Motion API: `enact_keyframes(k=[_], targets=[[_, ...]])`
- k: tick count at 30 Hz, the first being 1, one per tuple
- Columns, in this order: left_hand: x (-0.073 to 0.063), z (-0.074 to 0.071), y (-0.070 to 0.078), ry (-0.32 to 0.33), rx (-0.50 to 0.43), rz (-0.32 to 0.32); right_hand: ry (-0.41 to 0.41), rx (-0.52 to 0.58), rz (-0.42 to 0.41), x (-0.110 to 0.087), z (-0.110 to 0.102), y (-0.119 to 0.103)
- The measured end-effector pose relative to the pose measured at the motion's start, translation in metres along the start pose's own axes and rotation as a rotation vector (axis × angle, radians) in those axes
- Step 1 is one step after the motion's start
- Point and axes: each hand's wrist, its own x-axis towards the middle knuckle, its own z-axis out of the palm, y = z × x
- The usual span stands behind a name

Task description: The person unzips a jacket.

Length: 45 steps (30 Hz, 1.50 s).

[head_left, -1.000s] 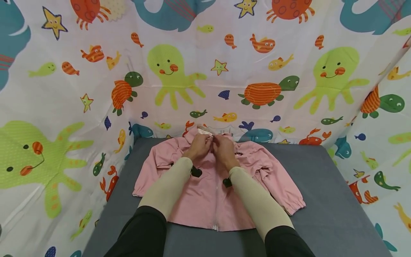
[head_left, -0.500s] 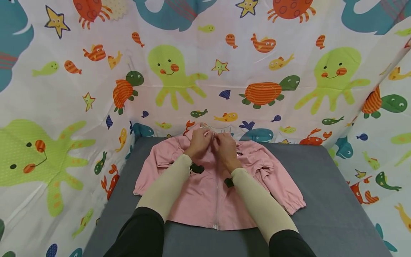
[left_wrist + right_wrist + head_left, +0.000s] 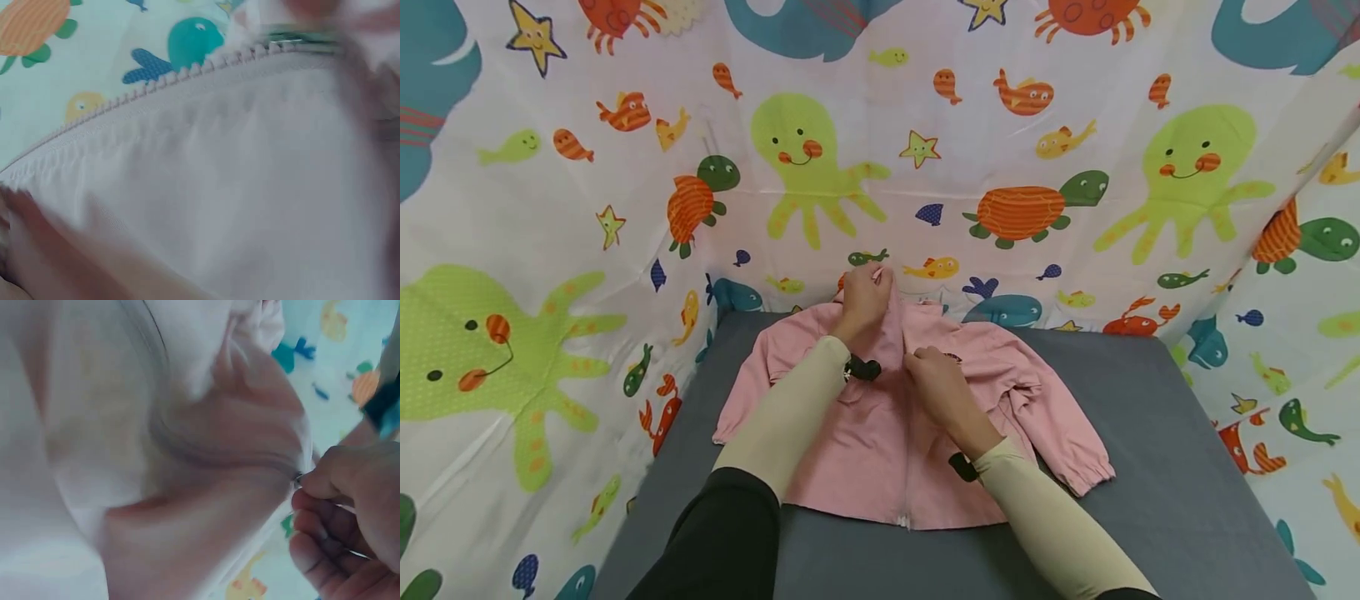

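Note:
A pink jacket [image 3: 842,467] lies front up, sleeves spread to both sides. My left hand [image 3: 865,302] grips the top of its front edge by the collar and holds the cloth raised. Lower down, my right hand [image 3: 942,390] pinches a small metal zipper pull [image 3: 299,479] between thumb and forefinger. Below that hand the zipper [image 3: 907,467] runs closed to the hem. Bare zipper teeth [image 3: 187,74] line the raised, parted edge in the left wrist view. Blur hides most of the left fingers there.
The jacket rests on a grey table [image 3: 1150,467]. A white curtain [image 3: 715,250] printed with sea animals stands along the back and both sides. Dark straps with small devices sit at both wrists.
My right hand has moved down and toward me from the collar, away from my left hand. The left hand has lifted the collar edge higher, and the zipper has parted at the top.

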Motion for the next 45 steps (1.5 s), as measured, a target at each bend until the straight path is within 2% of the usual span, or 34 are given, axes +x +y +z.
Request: enact_keyframes(k=[5, 9, 14, 18, 24, 28, 33, 37, 41, 43, 45], targets=[[0.014, -0.005, 0.011, 0.047, 0.003, 0.003, -0.017, -0.041, -0.060, -0.022, -0.010, -0.014], [0.024, -0.010, 0.018, 0.062, 0.023, -0.022, -0.045, -0.081, -0.124, -0.039, -0.014, -0.025], [0.036, -0.016, 0.023, 0.084, 0.001, -0.078, -0.123, -0.084, -0.240, -0.058, -0.020, -0.040], [0.046, -0.021, 0.025, 0.094, -0.004, -0.067, -0.207, -0.079, -0.313, -0.074, -0.021, -0.052], [0.059, -0.030, 0.027, 0.128, -0.007, -0.085, -0.326, -0.125, -0.360, -0.096, -0.016, -0.072], [0.066, -0.037, 0.029, 0.158, -0.013, -0.111, -0.406, -0.108, -0.392, -0.109, -0.010, -0.086], [0.069, -0.040, 0.029, 0.164, -0.020, -0.129, -0.446, -0.088, -0.384, -0.116, -0.009, -0.095], [0.065, -0.041, 0.024, 0.139, -0.038, -0.129, -0.529, -0.011, -0.360, -0.113, -0.013, -0.093], [0.057, -0.041, 0.016, 0.097, -0.022, -0.071, -0.626, 0.220, -0.348, -0.107, -0.019, -0.079], [0.053, -0.042, 0.012, 0.071, -0.002, -0.040, -0.601, 0.327, -0.343, -0.101, -0.024, -0.069], [0.049, -0.045, 0.007, 0.044, 0.015, -0.015, -0.522, 0.382, -0.324, -0.094, -0.030, -0.058]])
